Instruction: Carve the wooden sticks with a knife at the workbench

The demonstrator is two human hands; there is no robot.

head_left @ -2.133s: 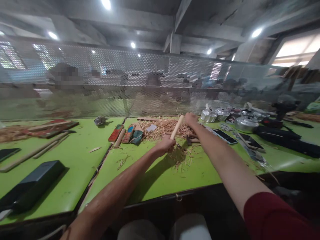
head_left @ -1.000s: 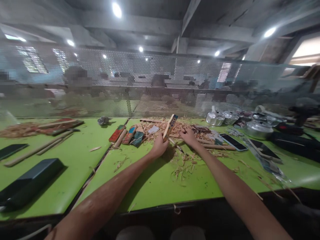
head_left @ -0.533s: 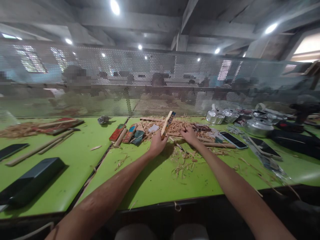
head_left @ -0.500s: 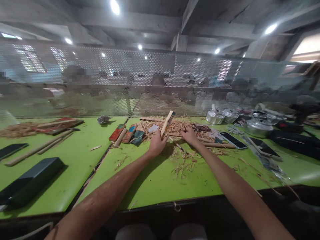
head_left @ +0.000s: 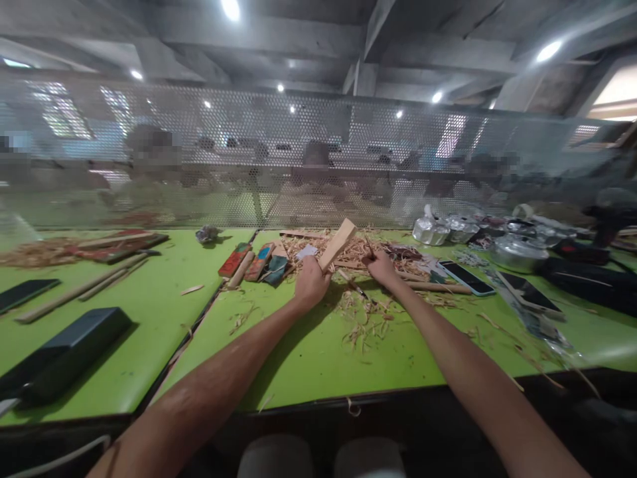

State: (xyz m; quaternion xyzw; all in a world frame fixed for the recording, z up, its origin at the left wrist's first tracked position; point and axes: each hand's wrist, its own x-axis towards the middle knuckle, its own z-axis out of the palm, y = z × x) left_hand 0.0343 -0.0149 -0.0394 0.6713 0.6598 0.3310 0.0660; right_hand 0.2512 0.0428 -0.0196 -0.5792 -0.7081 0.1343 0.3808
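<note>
My left hand (head_left: 311, 281) is closed round the lower end of a pale flat wooden piece (head_left: 339, 243), which tilts up to the right over the shavings. To its right, my right hand (head_left: 382, 267) is closed on a thin dark tool (head_left: 369, 247) whose tip points up; its full shape is too small to make out. A heap of curly wood shavings (head_left: 358, 251) lies behind and between both hands. In front of them a slim knife-like tool (head_left: 354, 285) rests on the green table (head_left: 318, 372).
Painted blocks (head_left: 235, 259) and a short round stick (head_left: 241, 269) lie left of the hands. A phone (head_left: 466, 277) and foil-wrapped objects (head_left: 430, 227) stand at the right. A dark box (head_left: 74, 352) sits on the left table. A perforated screen (head_left: 298, 159) spans the back.
The wooden piece in my left hand has turned, so its broad pale face now shows and its coloured side is hidden. My right hand has barely moved.
</note>
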